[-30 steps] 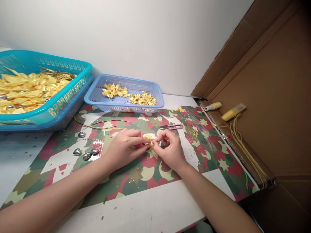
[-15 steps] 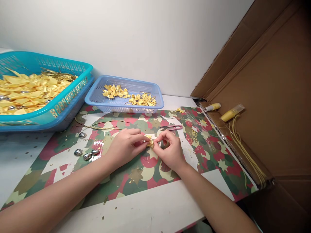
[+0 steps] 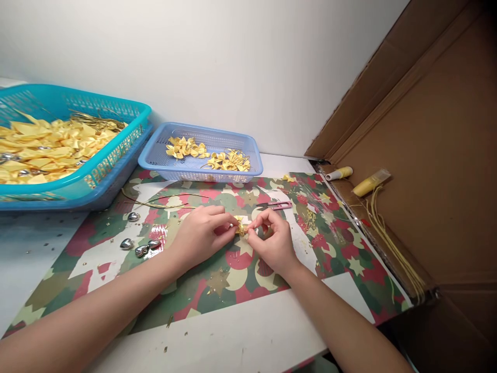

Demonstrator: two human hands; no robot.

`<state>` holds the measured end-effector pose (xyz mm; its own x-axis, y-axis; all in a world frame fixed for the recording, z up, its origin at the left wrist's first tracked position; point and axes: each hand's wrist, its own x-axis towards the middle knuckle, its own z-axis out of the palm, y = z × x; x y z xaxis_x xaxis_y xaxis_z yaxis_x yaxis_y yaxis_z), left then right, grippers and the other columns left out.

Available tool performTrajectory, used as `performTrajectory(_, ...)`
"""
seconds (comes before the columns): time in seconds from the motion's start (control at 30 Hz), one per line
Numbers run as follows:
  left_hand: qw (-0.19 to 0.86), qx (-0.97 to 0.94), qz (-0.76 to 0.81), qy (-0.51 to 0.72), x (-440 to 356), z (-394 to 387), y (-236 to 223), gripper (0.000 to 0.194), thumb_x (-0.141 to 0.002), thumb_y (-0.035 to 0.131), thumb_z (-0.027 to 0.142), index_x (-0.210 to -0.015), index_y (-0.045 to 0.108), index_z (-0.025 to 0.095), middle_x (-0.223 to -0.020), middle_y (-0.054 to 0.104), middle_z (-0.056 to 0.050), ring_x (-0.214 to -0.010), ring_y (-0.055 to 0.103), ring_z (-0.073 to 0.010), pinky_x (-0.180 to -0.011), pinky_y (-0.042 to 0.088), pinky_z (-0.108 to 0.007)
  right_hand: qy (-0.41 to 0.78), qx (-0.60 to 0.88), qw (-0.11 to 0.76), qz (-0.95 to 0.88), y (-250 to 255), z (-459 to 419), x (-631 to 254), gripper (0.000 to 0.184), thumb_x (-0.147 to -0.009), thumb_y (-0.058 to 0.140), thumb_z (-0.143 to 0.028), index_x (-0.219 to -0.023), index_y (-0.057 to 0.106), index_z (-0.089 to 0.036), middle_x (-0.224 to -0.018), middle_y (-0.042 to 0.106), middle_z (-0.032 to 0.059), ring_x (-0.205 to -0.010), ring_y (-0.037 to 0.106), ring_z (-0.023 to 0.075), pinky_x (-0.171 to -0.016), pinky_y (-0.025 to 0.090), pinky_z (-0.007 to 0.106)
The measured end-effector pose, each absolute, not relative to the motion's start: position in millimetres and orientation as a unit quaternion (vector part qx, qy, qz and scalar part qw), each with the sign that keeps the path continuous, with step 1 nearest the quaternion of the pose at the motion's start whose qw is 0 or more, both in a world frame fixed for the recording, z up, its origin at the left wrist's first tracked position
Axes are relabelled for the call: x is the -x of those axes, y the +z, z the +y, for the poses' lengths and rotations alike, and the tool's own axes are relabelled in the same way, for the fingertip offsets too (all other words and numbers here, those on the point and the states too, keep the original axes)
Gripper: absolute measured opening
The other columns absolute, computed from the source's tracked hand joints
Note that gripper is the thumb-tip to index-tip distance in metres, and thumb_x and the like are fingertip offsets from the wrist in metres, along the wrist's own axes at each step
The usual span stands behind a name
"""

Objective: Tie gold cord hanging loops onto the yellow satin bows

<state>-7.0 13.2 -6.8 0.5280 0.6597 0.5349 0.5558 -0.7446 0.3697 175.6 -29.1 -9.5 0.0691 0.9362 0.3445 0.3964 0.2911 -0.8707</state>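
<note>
Between my fingertips is a small yellow ribbon bow [image 3: 241, 226], low over the patterned mat [image 3: 217, 280]. My left hand [image 3: 204, 230] pinches its left side between thumb and forefinger. On the other side, my right hand [image 3: 273, 238] is closed at thumb and forefinger on the bow's right edge; the fingers partly cover what they grip. Pink-handled thread snips [image 3: 277, 205] lie just beyond my right hand. Several silver heart-shaped beads [image 3: 127, 244] rest left of my left hand, with gold cords [image 3: 166, 202] behind them.
A teal basket [image 3: 97, 163] heaped with yellow bows stands at the left. Behind the mat sits a blue basket [image 3: 202, 172] holding smaller yellow bows. On the right are a cardboard panel [image 3: 423, 155], yellow thread spools [image 3: 370, 183] and hanging yellow cords [image 3: 392, 248].
The fingers of my right hand have drawn slightly away from those of my left, showing more of the bow between them. The whole view has shifted a little.
</note>
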Motion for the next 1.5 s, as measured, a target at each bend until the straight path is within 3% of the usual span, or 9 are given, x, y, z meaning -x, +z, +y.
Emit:
performTrajectory(0.3,0.096,-0.868,0.352,0.337,7,13,-4,0.021,-0.088,0.055,0.024,-0.074,0.07,0.018,-0.058,0.055,0.002,-0.056,0.051,-0.0136,-0.054,0.033,-0.025,0.287,0.532,0.511,-0.611,-9,-27,-179,0.012,-0.071,0.059,-0.016,-0.072,0.049,-0.024,-0.071,0.064,-0.0016,-0.066,0.056,0.0152,-0.059,0.04,0.027)
performTrajectory(0.43,0.109,-0.865,0.357,0.336,6,12,-4,0.018,-0.086,0.056,0.023,-0.077,0.07,0.019,-0.059,0.057,0.001,-0.058,0.054,-0.0144,-0.055,0.035,-0.025,0.305,0.54,0.507,-0.598,-10,-25,-178,0.013,-0.07,0.06,-0.016,-0.072,0.049,-0.023,-0.07,0.063,-0.0029,-0.058,0.046,0.012,-0.053,0.035,0.025)
performTrajectory(0.6,0.197,-0.826,0.397,0.349,8,12,1,0.017,-0.086,0.055,0.025,-0.081,0.07,0.019,-0.067,0.062,0.0,-0.058,0.055,-0.0135,-0.054,0.039,-0.025,0.34,0.57,0.511,-0.545,-13,-22,-180,0.015,-0.071,0.06,-0.018,-0.073,0.047,-0.023,-0.072,0.066,-0.0032,-0.052,0.036,0.0099,-0.052,0.034,0.024)
performTrajectory(0.83,0.185,-0.87,0.351,0.294,11,25,-2,0.03,-0.084,0.053,0.025,-0.109,0.068,0.017,-0.096,0.066,-0.008,-0.089,0.06,-0.0239,-0.074,0.047,-0.035,0.351,0.581,0.505,-0.532,-13,-19,-180,0.014,-0.074,0.061,-0.023,-0.074,0.047,-0.024,-0.073,0.067,-0.0025,-0.053,0.037,0.0106,-0.052,0.034,0.024)
performTrajectory(1.03,0.194,-0.882,0.351,0.247,9,28,-6,0.024,-0.089,0.052,0.03,-0.096,0.073,0.02,-0.085,0.066,-0.006,-0.079,0.058,-0.0223,-0.07,0.045,-0.035,0.284,0.614,0.461,-0.574,-8,-19,-184,0.008,-0.075,0.059,-0.023,-0.073,0.052,-0.023,-0.068,0.06,-0.0033,-0.055,0.038,0.0123,-0.055,0.035,0.026)
performTrajectory(1.2,0.23,-0.858,0.384,0.25,9,26,-3,0.023,-0.087,0.056,0.036,-0.086,0.072,0.021,-0.073,0.068,-0.003,-0.07,0.059,-0.0192,-0.062,0.044,-0.03,0.175,0.617,0.48,-0.599,-1,-19,-188,0.007,-0.078,0.051,-0.021,-0.075,0.058,-0.022,-0.086,0.068,0.004,-0.081,0.053,0.0201,-0.074,0.043,0.034)
performTrajectory(1.27,0.25,-0.843,0.4,0.259,9,25,-1,0.022,-0.086,0.057,0.036,-0.084,0.073,0.021,-0.071,0.069,-0.002,-0.068,0.06,-0.0182,-0.058,0.044,-0.028,0.164,0.597,0.503,-0.603,1,-19,-189,0.009,-0.08,0.05,-0.02,-0.077,0.058,-0.022,-0.089,0.068,0.005,-0.084,0.055,0.0207,-0.075,0.044,0.034)
performTrajectory(1.4,0.286,-0.811,0.42,0.29,9,22,3,0.021,-0.086,0.059,0.035,-0.083,0.074,0.021,-0.068,0.07,0.0,-0.059,0.059,-0.0151,-0.051,0.042,-0.025,0.192,0.598,0.51,-0.587,3,-23,-188,0.003,-0.078,0.055,-0.024,-0.076,0.055,-0.022,-0.076,0.061,0.001,-0.067,0.049,0.016,-0.063,0.042,0.03)
performTrajectory(1.5,0.297,-0.789,0.433,0.318,8,19,6,0.021,-0.087,0.06,0.036,-0.083,0.074,0.021,-0.067,0.07,0.001,-0.054,0.056,-0.0131,-0.048,0.04,-0.023,0.264,0.592,0.47,-0.599,3,-26,-185,0.013,-0.077,0.062,-0.03,-0.073,0.053,-0.022,-0.063,0.053,-0.0039,-0.053,0.04,0.0119,-0.052,0.036,0.026)
